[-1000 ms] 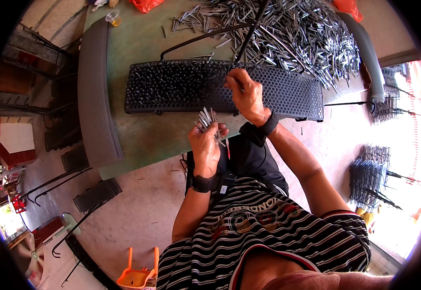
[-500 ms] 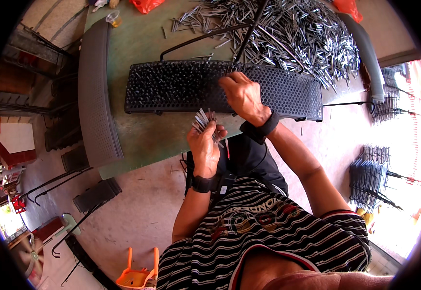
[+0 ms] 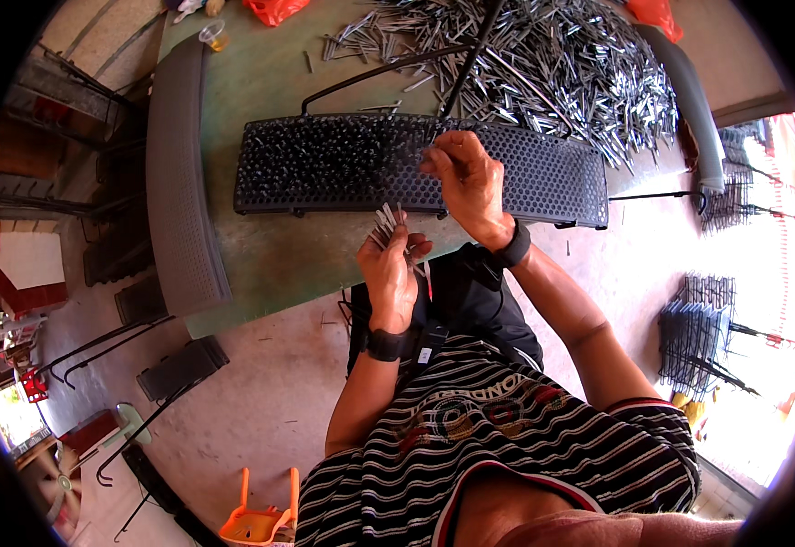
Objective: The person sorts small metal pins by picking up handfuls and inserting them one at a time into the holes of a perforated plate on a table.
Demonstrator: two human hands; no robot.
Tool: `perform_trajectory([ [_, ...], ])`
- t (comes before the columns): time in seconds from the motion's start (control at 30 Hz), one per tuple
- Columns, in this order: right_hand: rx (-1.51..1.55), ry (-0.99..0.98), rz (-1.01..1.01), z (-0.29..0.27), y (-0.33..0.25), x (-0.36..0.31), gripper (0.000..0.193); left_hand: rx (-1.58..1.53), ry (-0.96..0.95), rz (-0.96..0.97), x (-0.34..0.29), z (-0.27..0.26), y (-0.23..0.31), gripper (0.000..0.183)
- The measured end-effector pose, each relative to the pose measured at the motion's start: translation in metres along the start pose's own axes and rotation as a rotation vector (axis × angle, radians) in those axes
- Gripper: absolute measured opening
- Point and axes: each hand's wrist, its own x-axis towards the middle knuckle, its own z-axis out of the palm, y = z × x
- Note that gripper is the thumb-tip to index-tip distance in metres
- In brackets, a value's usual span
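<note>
My left hand (image 3: 390,284) is closed around a bundle of thin silvery metal strips (image 3: 385,221), which fan out past the fingertips just in front of the table edge. A long black perforated rack (image 3: 552,178) lies across the table, its surface full of round holes. Thin metal pieces stand upright in many holes of its left half, while the right half shows bare holes. Over the middle of the rack hovers my right hand (image 3: 472,190), fingers curled in a pinch. Whatever is between those fingertips is too small and dark to make out.
A large heap of metal strips (image 3: 552,68) covers the far right of the green table (image 3: 270,264). Grey perforated panels (image 3: 177,182) lie along its left edge. Behind the rack rise bent black rods (image 3: 388,67). A plastic cup (image 3: 214,36) stands at the far left.
My right hand has turned and shifted slightly to the right above the rack. My left hand, still holding the strips, has barely moved.
</note>
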Motion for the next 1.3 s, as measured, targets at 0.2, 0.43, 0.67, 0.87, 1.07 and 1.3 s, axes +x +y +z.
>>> perform_trajectory([
  [0.2, -0.203, -0.064, -0.089, 0.005, 0.017, -0.003, 0.008, 0.024, 0.007, 0.031, -0.001, -0.002, 0.003, 0.011],
  [0.43, -0.536, -0.032, -0.402, 0.003, 0.005, 0.001, 0.007, 0.013, 0.026, 0.033, -0.001, -0.002, 0.006, 0.007],
  [0.67, -0.126, -0.283, 0.264, -0.004, -0.007, -0.011, 0.009, 0.045, 0.0, 0.022, -0.005, 0.012, 0.007, 0.011],
  [0.87, -0.006, -0.005, 0.056, 0.008, -0.013, -0.006, 0.009, -0.016, 0.019, 0.048, -0.006, 0.005, 0.009, 0.013],
  [1.07, -0.181, -0.075, -0.085, 0.013, 0.011, -0.01, 0.009, 0.03, 0.019, 0.055, -0.005, -0.002, 0.011, 0.01],
  [1.3, -0.625, -0.205, -0.33, 0.007, -0.005, 0.003, 0.01, -0.011, 0.051, 0.038, -0.006, -0.002, 0.011, 0.008],
])
